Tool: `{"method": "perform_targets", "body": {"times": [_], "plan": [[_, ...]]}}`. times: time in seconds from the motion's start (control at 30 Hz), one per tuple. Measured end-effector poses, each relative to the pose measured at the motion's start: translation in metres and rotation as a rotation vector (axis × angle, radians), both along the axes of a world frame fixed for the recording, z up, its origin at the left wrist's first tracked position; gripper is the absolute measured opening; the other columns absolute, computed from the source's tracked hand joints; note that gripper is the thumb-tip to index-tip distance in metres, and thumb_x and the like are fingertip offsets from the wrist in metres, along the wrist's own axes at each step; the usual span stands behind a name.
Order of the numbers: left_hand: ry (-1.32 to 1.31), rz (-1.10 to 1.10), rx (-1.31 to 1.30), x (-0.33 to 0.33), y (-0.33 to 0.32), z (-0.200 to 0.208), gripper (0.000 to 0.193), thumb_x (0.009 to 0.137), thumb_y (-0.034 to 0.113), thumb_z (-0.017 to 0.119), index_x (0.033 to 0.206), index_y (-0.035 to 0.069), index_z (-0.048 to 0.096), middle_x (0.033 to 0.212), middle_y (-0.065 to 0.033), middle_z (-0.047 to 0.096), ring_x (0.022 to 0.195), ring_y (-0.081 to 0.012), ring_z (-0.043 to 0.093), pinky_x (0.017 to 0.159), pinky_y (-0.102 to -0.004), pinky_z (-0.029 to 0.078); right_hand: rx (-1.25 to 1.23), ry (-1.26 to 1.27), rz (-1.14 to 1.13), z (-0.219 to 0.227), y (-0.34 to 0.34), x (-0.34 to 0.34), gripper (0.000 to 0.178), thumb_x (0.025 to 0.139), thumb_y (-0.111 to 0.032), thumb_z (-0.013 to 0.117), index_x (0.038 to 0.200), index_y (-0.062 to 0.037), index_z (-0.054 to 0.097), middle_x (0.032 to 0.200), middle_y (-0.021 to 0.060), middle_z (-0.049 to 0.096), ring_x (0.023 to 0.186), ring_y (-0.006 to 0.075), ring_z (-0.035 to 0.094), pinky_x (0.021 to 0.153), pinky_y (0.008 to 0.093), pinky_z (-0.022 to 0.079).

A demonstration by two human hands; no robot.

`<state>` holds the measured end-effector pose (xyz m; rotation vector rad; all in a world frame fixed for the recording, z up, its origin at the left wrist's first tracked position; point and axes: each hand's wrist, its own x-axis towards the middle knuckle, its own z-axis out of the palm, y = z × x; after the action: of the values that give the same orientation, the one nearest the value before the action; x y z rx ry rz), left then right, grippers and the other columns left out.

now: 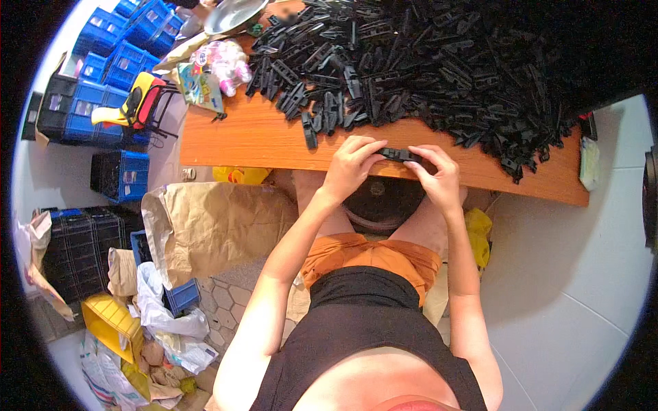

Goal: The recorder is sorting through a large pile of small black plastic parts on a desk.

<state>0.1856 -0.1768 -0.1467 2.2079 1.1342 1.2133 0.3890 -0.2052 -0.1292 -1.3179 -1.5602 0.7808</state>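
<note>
The left hand (350, 168) pinches one end of a black part (397, 154) between thumb and fingers; the right hand (441, 177) pinches the other end. The part spans the gap between them at the table's (257, 140) near edge; whether it touches the wood, I cannot tell. Beyond lies a heap (411, 75) of black pieces. Brown paper (212, 222) sits left of the legs.
</note>
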Motion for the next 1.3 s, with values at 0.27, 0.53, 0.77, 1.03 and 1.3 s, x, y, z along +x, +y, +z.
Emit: {"method": "perform_targets", "body": {"times": [0.27, 0.53, 0.77, 1.03, 1.3], "plan": [[-0.056, 0.003, -0.107, 0.003, -0.002, -0.001, 0.026, 0.071, 0.005, 0.074, 0.097, 0.005, 0.071, 0.086, -0.0088, 0.065, 0.083, -0.0258, 0.061, 0.073, -0.0343, 0.050, -0.015, -0.078, 0.027, -0.001, -0.004, 0.013, 0.028, 0.073, -0.003, 0.075, 0.100, -0.0032, 0.070, 0.093, 0.0120, 0.068, 0.085, 0.0236, 0.065, 0.075, 0.0304, 0.051], [-0.030, -0.028, -0.109, -0.003, -0.001, -0.002, 0.027, 0.071, 0.003, 0.075, 0.097, 0.008, 0.073, 0.083, -0.0087, 0.066, 0.077, -0.0230, 0.064, 0.068, -0.0321, 0.051, 0.040, -0.071, 0.133, -0.006, 0.005, 0.007, 0.027, 0.070, -0.004, 0.076, 0.097, -0.0027, 0.071, 0.088, 0.0114, 0.068, 0.082, 0.0249, 0.063, 0.074, 0.0331, 0.050], [-0.053, -0.075, -0.154, 0.007, 0.010, 0.011, 0.014, 0.076, 0.005, 0.073, 0.089, 0.002, 0.070, 0.081, -0.0093, 0.065, 0.076, -0.0239, 0.062, 0.067, -0.0323, 0.050, 0.052, -0.058, 0.122, -0.007, 0.003, 0.002, 0.027, 0.071, -0.004, 0.074, 0.098, -0.0028, 0.070, 0.090, 0.0110, 0.067, 0.084, 0.0268, 0.061, 0.076, 0.0351, 0.048], [0.193, 0.364, -0.009, 0.028, 0.057, 0.036, 0.038, 0.086, 0.016, 0.066, 0.119, 0.004, 0.053, 0.104, -0.0188, 0.053, 0.078, -0.0357, 0.063, 0.066, -0.0417, 0.052, 0.074, -0.145, 0.071, 0.018, -0.014, 0.024, 0.024, 0.074, -0.006, 0.072, 0.098, -0.0072, 0.069, 0.104, 0.0119, 0.062, 0.102, 0.0278, 0.058, 0.083, 0.0369, 0.048], [-0.041, 0.312, 0.027, 0.020, 0.030, 0.032, 0.033, 0.091, -0.002, 0.053, 0.122, 0.010, 0.061, 0.107, -0.0138, 0.053, 0.081, -0.0244, 0.060, 0.071, -0.0341, 0.049, 0.046, -0.405, -0.455, -0.013, 0.006, 0.064, 0.038, 0.080, -0.015, 0.074, 0.116, -0.0101, 0.062, 0.124, 0.0120, 0.044, 0.091, 0.0258, 0.053, 0.078, 0.0359, 0.048]]}}
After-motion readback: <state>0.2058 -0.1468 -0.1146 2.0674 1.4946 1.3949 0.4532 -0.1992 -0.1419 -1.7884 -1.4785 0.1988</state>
